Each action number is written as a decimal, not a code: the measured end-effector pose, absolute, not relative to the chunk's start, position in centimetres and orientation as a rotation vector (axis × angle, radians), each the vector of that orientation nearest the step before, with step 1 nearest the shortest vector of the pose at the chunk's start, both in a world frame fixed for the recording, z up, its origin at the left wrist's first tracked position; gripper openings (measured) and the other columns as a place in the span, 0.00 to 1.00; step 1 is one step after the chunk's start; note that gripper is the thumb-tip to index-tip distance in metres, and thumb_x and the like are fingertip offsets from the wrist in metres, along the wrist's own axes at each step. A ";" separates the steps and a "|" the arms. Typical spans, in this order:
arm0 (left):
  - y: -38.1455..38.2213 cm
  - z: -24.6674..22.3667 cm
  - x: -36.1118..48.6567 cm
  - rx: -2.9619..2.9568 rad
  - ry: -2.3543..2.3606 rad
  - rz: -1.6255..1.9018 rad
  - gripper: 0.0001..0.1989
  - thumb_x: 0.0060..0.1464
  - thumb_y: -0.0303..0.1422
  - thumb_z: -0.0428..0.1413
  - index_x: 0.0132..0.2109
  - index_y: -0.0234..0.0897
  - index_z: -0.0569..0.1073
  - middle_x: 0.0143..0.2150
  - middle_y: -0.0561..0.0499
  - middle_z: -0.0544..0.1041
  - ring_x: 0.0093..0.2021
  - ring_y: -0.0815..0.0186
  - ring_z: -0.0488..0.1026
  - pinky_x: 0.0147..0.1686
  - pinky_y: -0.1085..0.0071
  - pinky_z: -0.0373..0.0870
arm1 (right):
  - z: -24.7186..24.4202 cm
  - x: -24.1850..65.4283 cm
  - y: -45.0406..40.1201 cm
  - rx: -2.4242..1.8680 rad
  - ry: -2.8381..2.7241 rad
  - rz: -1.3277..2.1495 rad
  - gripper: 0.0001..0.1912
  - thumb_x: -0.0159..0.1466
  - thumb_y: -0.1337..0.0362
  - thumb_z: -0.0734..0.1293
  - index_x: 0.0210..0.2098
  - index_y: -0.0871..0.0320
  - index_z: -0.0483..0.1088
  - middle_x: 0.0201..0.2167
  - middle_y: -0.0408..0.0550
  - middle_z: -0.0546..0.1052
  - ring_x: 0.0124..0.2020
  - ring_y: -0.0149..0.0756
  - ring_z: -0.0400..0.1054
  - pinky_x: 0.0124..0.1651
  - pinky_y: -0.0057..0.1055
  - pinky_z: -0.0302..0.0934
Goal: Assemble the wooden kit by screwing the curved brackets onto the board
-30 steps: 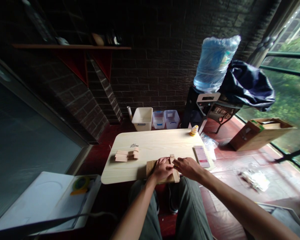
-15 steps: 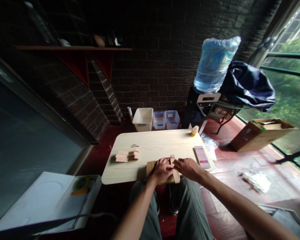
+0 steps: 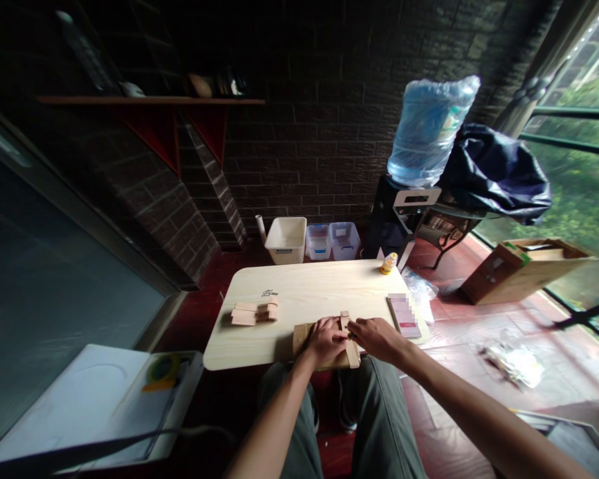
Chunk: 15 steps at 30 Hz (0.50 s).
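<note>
Pieces of flat, pinkish wood [image 3: 243,315] lay left on the pale wooden tabletop [image 3: 319,286]. The left hand [image 3: 327,342] rested, fingers slightly spread, on a brown, boxy block [image 3: 300,339] at the near edge. Across its right end lay a narrow tan wooden strip [image 3: 351,356]; there the right hand [image 3: 375,336] bent its fingers close, any grip indiscernible. Uneven pressure could have skewed the strip.

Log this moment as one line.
left hand: on brown block; right hand: at strip; strip: across brown block; wooden pieces: on table, left side
</note>
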<state>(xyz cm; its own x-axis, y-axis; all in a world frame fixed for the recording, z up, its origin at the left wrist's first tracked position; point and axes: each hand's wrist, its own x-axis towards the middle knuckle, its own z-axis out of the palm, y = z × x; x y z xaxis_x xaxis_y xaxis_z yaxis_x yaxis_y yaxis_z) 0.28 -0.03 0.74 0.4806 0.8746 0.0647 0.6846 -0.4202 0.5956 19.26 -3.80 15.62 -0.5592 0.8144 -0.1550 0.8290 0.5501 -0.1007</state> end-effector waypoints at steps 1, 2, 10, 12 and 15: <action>0.0 0.7 0.3 2.241 1.284 0.509 0.11 0.56 0.39 0.59 0.44 0.51 0.83 0.64 0.50 0.70 0.67 0.53 0.59 0.68 0.52 0.54 | 15.4 19.3 -3.7 1.434 2.687 -0.248 0.12 0.74 0.62 0.58 0.52 0.57 0.68 0.44 0.53 0.80 0.41 0.39 0.77 0.36 0.29 0.60; 0.0 0.6 0.3 2.249 1.280 0.510 0.10 0.56 0.39 0.58 0.44 0.51 0.83 0.64 0.50 0.70 0.67 0.54 0.60 0.68 0.52 0.54 | 15.2 19.3 -3.7 1.441 2.687 -0.249 0.12 0.75 0.62 0.57 0.51 0.57 0.68 0.43 0.53 0.80 0.40 0.39 0.77 0.36 0.29 0.59; 0.1 0.0 0.3 2.276 1.276 0.524 0.10 0.56 0.38 0.58 0.44 0.52 0.83 0.64 0.51 0.70 0.67 0.54 0.60 0.68 0.52 0.54 | 14.7 19.3 -3.6 1.443 2.695 -0.241 0.13 0.75 0.60 0.56 0.50 0.58 0.68 0.44 0.54 0.80 0.39 0.40 0.77 0.34 0.29 0.58; 0.1 0.0 0.3 2.272 1.281 0.520 0.10 0.56 0.39 0.59 0.44 0.52 0.83 0.64 0.51 0.70 0.67 0.53 0.60 0.67 0.51 0.54 | 14.8 19.2 -3.6 1.444 2.684 -0.248 0.13 0.75 0.61 0.56 0.50 0.58 0.68 0.44 0.55 0.80 0.40 0.39 0.77 0.35 0.29 0.59; 0.2 -0.1 0.3 2.260 1.289 0.516 0.10 0.55 0.39 0.60 0.44 0.52 0.83 0.64 0.51 0.70 0.67 0.53 0.60 0.67 0.51 0.55 | 14.9 19.1 -3.6 1.447 2.669 -0.246 0.12 0.75 0.61 0.56 0.51 0.58 0.67 0.45 0.55 0.80 0.41 0.40 0.77 0.36 0.29 0.60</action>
<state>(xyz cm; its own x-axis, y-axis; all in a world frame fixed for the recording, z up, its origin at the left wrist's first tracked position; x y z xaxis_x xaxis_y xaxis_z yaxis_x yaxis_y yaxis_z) 0.29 0.19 -0.08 0.4839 0.8711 0.0838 0.6884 -0.4380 0.5781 19.10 -3.58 14.88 -0.5454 0.8227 -0.1600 0.8381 0.5370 -0.0961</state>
